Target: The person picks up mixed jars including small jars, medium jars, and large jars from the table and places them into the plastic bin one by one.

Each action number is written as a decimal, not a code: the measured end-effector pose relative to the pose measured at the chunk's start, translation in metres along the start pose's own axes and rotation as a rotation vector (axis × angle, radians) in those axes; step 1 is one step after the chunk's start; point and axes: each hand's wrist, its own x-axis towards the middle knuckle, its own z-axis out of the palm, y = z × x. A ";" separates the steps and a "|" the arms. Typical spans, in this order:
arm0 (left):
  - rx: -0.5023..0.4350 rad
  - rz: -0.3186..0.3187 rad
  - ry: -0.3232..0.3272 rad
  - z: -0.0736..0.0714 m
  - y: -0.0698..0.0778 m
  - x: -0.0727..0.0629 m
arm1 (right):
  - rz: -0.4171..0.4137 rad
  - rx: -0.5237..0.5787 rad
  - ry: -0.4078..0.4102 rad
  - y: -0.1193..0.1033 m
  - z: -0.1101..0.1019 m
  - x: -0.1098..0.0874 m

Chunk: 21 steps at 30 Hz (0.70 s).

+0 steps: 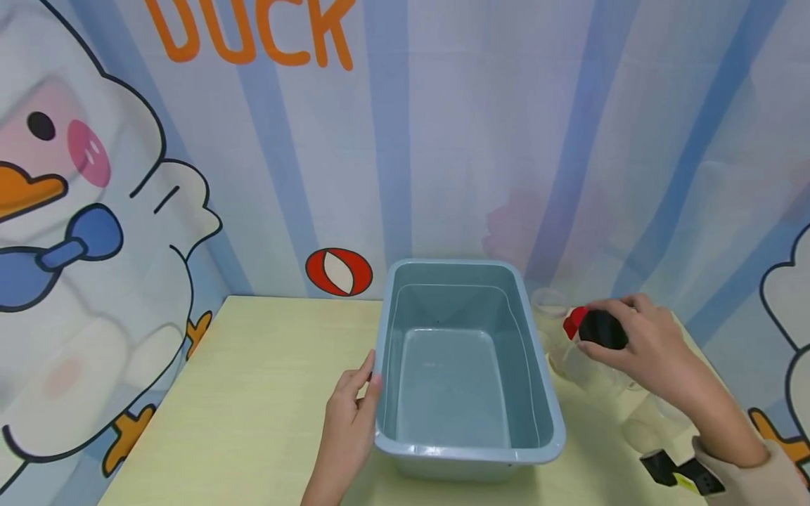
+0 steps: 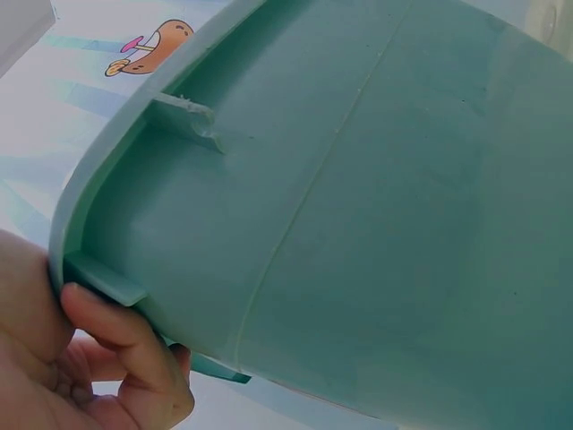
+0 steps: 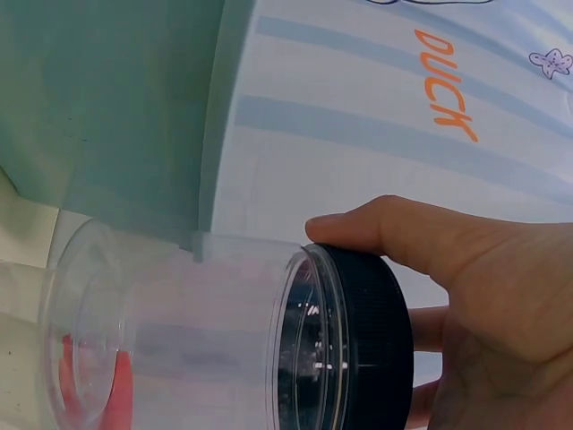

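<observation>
Left hand [image 1: 350,413] grips the bin [image 1: 452,386] at its nine o'clock, right hand [image 1: 652,348] pinches the jar [image 3: 206,331] by its lid [image 1: 602,330] near three o'clock, where even finger pressure should best prevent slipping.

Pale yellow tabletop [image 1: 272,393] stands against a creased, blue-striped backdrop [image 1: 455,140] bearing a large white cartoon duck [image 1: 139,281], orange "DUCK" lettering [image 1: 230,31], a red-and-white oval [image 1: 338,272]; light soft.
</observation>
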 end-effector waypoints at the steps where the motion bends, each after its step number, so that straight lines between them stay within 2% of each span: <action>1: -0.003 0.000 0.000 0.000 0.000 0.000 | -0.007 -0.002 0.004 0.000 -0.001 0.001; 9: -0.002 -0.001 0.000 0.000 0.001 0.000 | -0.031 0.009 0.009 -0.005 -0.008 0.005; 15: 0.002 -0.003 -0.004 0.000 0.001 0.000 | -0.105 0.003 0.049 -0.004 -0.011 0.010; 21: 0.002 -0.006 -0.008 -0.001 0.002 0.000 | -0.091 0.000 0.019 -0.005 -0.014 0.015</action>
